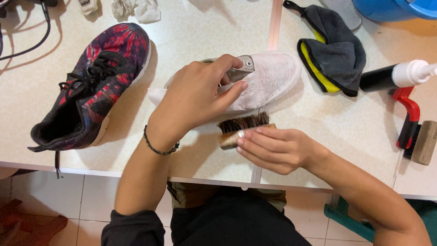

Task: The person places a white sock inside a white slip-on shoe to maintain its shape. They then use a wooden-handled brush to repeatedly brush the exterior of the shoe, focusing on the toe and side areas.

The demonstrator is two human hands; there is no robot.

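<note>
A white shoe [268, 77] lies on its side on the pale table [195, 36], its surface covered in white foam. My left hand [195, 95] grips the shoe at its opening, fingers curled over the collar. My right hand [273, 148] holds a wooden brush [241, 125] with dark bristles, bristles up against the shoe's lower edge. A dark beaded bracelet circles my left wrist.
A red, purple and black sneaker [91, 86] lies at the left. A grey and yellow cloth [334, 52] sits right of the white shoe. A black bottle with white pump [396, 75], a red-handled brush [409, 116], a wooden block [425, 142] and a blue basin [391, 9] are at the right.
</note>
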